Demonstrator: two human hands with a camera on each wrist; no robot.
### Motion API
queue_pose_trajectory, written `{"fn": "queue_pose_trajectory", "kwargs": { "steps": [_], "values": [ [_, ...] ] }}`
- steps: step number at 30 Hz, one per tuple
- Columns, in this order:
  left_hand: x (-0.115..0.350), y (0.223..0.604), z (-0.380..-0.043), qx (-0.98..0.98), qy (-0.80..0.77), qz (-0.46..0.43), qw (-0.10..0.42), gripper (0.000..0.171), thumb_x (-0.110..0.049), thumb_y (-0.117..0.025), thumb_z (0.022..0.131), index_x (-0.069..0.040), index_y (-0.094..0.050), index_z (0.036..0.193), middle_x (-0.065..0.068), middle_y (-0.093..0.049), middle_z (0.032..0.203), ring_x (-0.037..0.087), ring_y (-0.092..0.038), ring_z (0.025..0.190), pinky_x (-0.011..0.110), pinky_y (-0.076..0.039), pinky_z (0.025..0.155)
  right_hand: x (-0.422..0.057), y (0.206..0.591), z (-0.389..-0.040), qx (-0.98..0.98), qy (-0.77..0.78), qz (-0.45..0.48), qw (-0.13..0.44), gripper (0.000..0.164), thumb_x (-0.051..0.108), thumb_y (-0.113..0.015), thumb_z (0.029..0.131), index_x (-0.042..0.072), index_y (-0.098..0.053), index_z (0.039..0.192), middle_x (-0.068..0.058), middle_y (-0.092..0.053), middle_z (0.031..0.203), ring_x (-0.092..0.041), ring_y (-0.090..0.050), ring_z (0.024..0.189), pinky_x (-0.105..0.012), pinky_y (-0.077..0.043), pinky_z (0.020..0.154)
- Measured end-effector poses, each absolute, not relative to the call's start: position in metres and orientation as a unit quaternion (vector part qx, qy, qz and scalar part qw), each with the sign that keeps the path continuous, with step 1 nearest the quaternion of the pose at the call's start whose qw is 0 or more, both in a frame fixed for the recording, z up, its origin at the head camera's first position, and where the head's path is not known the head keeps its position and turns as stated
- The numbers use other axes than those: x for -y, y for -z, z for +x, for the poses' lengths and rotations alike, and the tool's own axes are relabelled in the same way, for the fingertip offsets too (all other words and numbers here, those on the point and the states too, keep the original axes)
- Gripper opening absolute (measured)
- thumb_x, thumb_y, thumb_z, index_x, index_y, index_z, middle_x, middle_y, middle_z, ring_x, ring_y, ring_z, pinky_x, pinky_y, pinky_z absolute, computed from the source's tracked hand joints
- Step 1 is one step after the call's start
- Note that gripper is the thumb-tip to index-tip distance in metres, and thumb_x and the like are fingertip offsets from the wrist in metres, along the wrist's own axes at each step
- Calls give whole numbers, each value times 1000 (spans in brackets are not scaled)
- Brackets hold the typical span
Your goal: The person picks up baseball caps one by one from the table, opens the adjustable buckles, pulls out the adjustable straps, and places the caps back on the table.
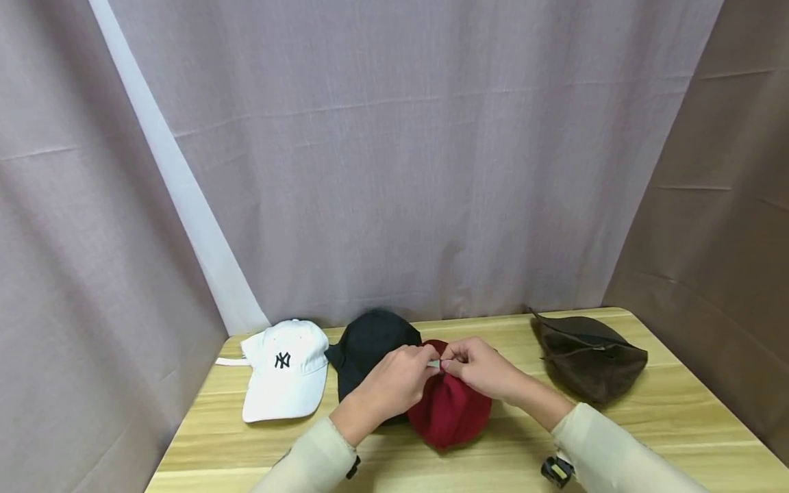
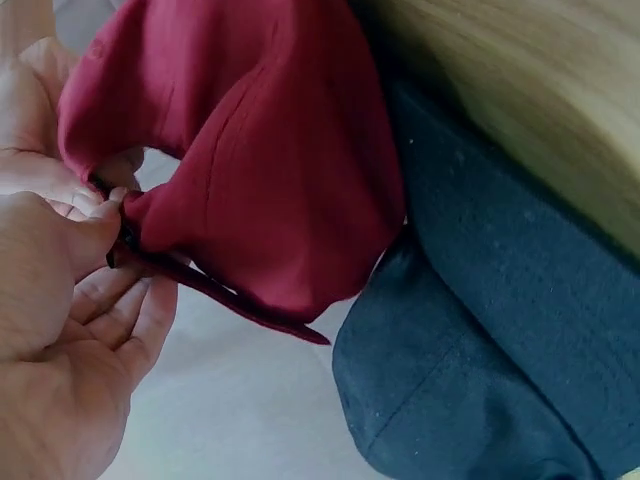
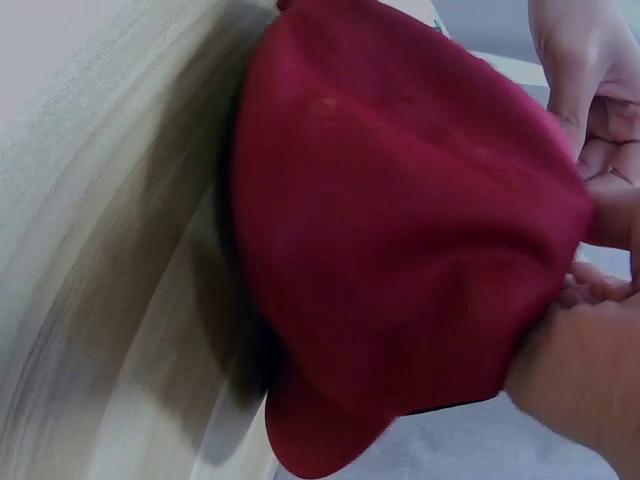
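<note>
Fingers (image 2: 150, 322) of your left hand (image 1: 394, 380) and right hand (image 1: 481, 370) pinch the rear strap (image 2: 240, 306) of the red cap (image 1: 453, 414), just beside the black cap (image 1: 372, 342). Expect light, soft fabric; grip the firmer strap ends.

Backdrop: creased grey-mauve fabric curtain (image 1: 401, 171) across the rear, another curtain panel (image 1: 80, 239) at left, pale strip (image 1: 177, 171) slanting between them. Right-side brown curtain (image 1: 721, 239) reads darker. Light wood-grain table (image 1: 216, 441), rounded back corners, soft shadows on top.
</note>
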State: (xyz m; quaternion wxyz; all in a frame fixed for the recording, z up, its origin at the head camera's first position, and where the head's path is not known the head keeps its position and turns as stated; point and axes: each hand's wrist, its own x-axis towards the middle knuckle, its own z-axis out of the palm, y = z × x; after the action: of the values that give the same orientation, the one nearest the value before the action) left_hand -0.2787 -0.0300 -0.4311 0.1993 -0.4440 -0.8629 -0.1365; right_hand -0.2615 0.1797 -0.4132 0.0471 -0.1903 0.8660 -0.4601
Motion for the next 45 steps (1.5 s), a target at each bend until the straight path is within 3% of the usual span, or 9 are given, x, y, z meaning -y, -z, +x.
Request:
{"fn": "queue_pose_trajectory", "kwargs": {
  "steps": [9, 17, 23, 30, 38, 45],
  "values": [
    [29, 426, -274, 862, 96, -462, 187, 13, -20, -61, 109, -12, -58, 100, -2, -59, 74, 4, -48, 59, 14, -34, 55, -178, 410, -264, -885, 424, -181, 62, 15, 10, -64, 95, 4, -68, 81, 7, -53, 70, -9, -48, 67, -23, -39, 62],
    [26, 425, -270, 870, 66, -450, 192, 11, -21, -68, 106, -13, -63, 101, 2, -62, 98, 7, -57, 63, 11, -47, 59, -175, 402, -262, -875, 445, -172, 80, 11, 0, -59, 82, -1, -65, 74, 9, -47, 63, -8, -42, 62, -22, -31, 57],
    [27, 425, -269, 867, 71, -458, 185, 7, -17, -66, 107, -11, -64, 103, 1, -63, 95, 6, -58, 67, 9, -45, 60, -177, 404, -262, -847, 494, -157, 121, 11, -1, -60, 86, -4, -65, 77, 7, -51, 69, -10, -47, 68, -21, -37, 61],
    [34, 422, -271, 861, 124, -463, 170, 7, -11, -64, 107, -11, -58, 104, 1, -63, 91, 4, -59, 71, 7, -42, 62, -182, 406, -262, -842, 513, -102, 133, 15, 15, -69, 96, 2, -74, 91, 2, -68, 89, -13, -60, 86, -27, -49, 76],
    [32, 423, -272, 863, 142, -462, 150, 6, -14, -64, 107, -11, -59, 106, 1, -65, 92, 3, -58, 73, 7, -42, 63, -184, 408, -260, -842, 502, -165, 112, 15, 9, -65, 98, -4, -71, 92, 6, -58, 77, -11, -54, 78, -24, -44, 71],
    [33, 426, -272, 869, 161, -453, 120, 10, -16, -66, 107, -10, -62, 114, 2, -69, 99, 5, -64, 79, 8, -48, 68, -184, 409, -258, -843, 498, -167, 115, 14, 4, -63, 95, -6, -73, 95, 7, -60, 77, -11, -54, 77, -24, -44, 70]
  ]
}}
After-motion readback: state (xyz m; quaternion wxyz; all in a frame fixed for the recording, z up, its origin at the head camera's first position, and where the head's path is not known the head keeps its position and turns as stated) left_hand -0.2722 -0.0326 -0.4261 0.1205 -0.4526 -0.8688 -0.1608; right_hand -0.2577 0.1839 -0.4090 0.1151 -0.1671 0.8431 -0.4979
